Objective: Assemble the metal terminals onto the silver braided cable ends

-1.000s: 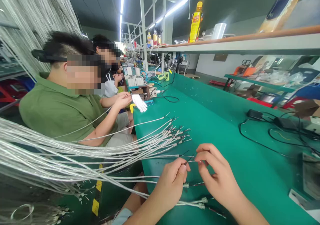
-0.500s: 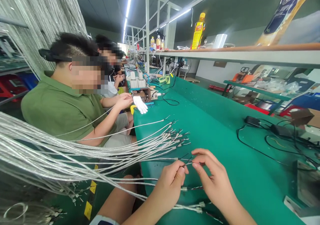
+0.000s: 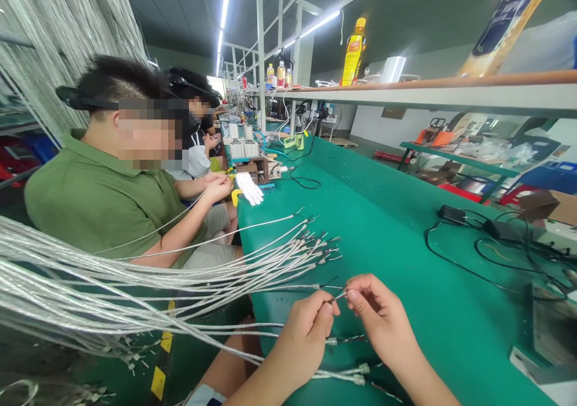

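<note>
Low in the head view, my left hand (image 3: 306, 331) is closed on the end of a silvery cable, with thin dark and white wires (image 3: 339, 295) sticking out past the fingertips. My right hand (image 3: 381, 316) pinches the tips of those wires between thumb and fingers, just to the right. Beneath my hands lie more cable ends with pale collars (image 3: 359, 379) and loose thin wires. A large bundle of silvery cables (image 3: 171, 274) sweeps in from the left, its stripped ends (image 3: 315, 250) fanned out on the green table (image 3: 383, 214) beyond my hands.
A co-worker in a green shirt (image 3: 99, 202) sits at the left, another person behind. A white glove (image 3: 249, 188) lies by a small bench machine (image 3: 252, 169). Black adapters with cords (image 3: 453, 215) lie at the right. Overhead, a shelf (image 3: 406, 93) bears a yellow bottle (image 3: 353, 54).
My right thumb and fingers have come together on the wire tips, where they were more spread before. My left hand stays about where it was. The view has shifted slightly.
</note>
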The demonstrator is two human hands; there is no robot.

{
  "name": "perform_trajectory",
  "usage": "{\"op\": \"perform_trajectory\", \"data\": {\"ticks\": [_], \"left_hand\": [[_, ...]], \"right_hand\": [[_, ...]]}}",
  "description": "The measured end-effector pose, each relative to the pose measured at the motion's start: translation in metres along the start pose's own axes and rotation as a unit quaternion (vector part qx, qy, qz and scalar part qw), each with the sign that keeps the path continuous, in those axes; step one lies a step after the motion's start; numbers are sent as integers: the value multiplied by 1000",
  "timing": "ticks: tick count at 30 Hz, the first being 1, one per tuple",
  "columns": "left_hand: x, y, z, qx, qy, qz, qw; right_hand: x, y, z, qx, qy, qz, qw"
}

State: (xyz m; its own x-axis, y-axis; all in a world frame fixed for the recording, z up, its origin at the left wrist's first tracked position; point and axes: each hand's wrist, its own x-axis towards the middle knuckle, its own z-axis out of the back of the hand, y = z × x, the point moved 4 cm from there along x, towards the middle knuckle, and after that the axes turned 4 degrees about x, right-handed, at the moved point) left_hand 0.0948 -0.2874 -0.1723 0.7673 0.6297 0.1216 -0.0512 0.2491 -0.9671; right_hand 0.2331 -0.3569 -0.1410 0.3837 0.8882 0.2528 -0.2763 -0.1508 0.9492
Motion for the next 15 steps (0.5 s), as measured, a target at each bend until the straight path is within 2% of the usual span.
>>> {"op": "perform_trajectory", "data": {"ticks": [2, 5, 8, 10, 12, 15], "left_hand": [[0, 1, 1, 4, -7, -1, 1000], [-1, 3, 1, 17, -16, -1, 1000], [-1, 6, -1, 22, -19, 3, 1000], [1, 10, -3, 17, -27, 1, 1000], [3, 12, -5, 11, -37, -8, 999], [2, 11, -5, -37, -32, -2, 999]], "right_hand": [[0, -2, -2, 27, -5, -31, 999], [1, -5, -8, 128, -24, -87, 988], [-1, -6, -15, 267, -50, -144, 952], [-4, -5, -18, 319, -51, -155, 934], [-9, -6, -19, 314, -39, -149, 937], [-14, -16, -23, 216, -21, -133, 967]]}}
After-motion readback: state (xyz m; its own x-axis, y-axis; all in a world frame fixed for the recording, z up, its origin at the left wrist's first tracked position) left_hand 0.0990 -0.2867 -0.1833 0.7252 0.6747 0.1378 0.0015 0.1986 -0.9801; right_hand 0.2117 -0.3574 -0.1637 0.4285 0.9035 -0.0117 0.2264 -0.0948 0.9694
